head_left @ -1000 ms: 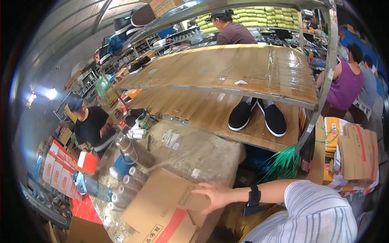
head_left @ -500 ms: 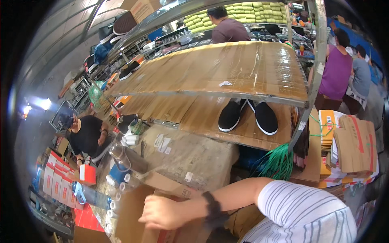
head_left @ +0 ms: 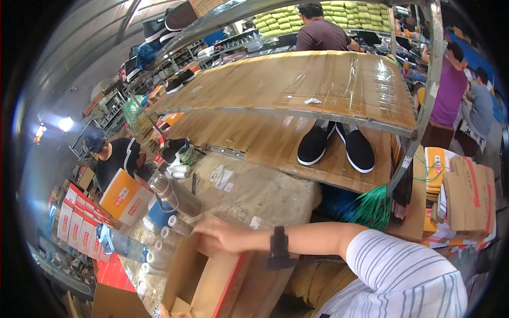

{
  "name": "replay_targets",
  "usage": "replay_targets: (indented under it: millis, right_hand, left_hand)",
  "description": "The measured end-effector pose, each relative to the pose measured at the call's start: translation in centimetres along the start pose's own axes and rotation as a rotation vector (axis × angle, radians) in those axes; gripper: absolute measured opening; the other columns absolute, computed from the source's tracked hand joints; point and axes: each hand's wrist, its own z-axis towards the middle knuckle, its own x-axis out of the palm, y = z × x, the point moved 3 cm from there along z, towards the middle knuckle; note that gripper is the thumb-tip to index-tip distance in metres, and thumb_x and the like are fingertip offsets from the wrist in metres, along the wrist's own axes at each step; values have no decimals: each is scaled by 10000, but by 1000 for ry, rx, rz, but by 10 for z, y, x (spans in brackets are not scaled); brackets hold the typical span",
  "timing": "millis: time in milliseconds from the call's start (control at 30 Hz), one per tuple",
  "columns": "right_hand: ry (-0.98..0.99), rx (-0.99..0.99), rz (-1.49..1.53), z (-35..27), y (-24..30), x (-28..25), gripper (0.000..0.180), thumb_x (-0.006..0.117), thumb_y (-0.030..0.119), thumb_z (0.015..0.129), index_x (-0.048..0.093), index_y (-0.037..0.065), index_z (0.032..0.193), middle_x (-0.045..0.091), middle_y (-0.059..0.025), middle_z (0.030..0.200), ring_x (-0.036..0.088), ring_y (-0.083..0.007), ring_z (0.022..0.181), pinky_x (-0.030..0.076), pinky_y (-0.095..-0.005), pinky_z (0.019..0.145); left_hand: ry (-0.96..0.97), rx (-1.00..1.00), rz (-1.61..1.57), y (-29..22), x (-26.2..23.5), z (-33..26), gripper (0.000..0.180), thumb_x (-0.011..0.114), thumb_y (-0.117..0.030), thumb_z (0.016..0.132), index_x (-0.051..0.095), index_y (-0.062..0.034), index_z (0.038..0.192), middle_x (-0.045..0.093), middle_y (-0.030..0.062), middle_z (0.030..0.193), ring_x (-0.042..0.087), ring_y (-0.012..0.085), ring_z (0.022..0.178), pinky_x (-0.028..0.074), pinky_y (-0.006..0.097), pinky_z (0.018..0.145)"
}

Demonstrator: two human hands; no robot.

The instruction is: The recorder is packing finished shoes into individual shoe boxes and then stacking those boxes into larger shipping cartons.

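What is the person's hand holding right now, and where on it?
The right hand grips the open cardboard box by the top edge of its raised flap. The left hand is out of view.

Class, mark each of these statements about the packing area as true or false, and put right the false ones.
1. A pair of black slip-on shoes stands on the lower cardboard-covered shelf. True.
2. The right hand rests on the edge of an open cardboard box. True.
3. The forearm reaching to the box is bare at the wrist. False: it wears a black wristband.
4. The sleeve on that arm is plain red. False: it is white with dark stripes.
5. The green bundle of straps hangs below the lower shelf. True.
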Motion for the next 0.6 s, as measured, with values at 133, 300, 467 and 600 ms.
replay_targets:
  millis: [133, 300, 467, 600]
  right_hand:
    - [583, -58, -9, 6, 0, -2, 626, 727, 255, 738, 482, 157, 1305, 485, -212, 1171, 471, -387, 1104, 428, -369, 927]
    - [493, 194, -141, 6, 25, -14, 584, 779, 307, 679, 548, 116, 1179, 449, -173, 1169, 525, -346, 1040, 453, -376, 894]
    - [201, 84, 269, 1, 27, -45, 440, 696, 222, 786, 549, 117, 1186, 461, -149, 1171, 543, -326, 1029, 468, -363, 876]
    - [233, 140, 65, -19, -17, -82, 280, 582, 223, 865, 619, 134, 1128, 520, -137, 1162, 559, -291, 1030, 476, -354, 847]
  left_hand:
    - [305, -222, 5, -28, -7, 0, 581, 758, -180, 717, 524, 3, 1216, 461, 195, 1297, 401, 356, 1202, 308, 450, 1035]
    - [123, -21, 546, -63, -8, -7, 701, 797, -280, 668, 506, 27, 1226, 429, 265, 1278, 373, 397, 1224, 323, 465, 1026]
    - [-83, -105, 92, -81, -29, -12, 510, 693, -247, 787, 543, 23, 1192, 495, 234, 1247, 469, 382, 1146, 370, 456, 991]
    - [171, 252, 360, -84, -16, -2, 429, 510, -276, 913, 535, -6, 1245, 493, 214, 1303, 499, 378, 1150, 340, 468, 1019]
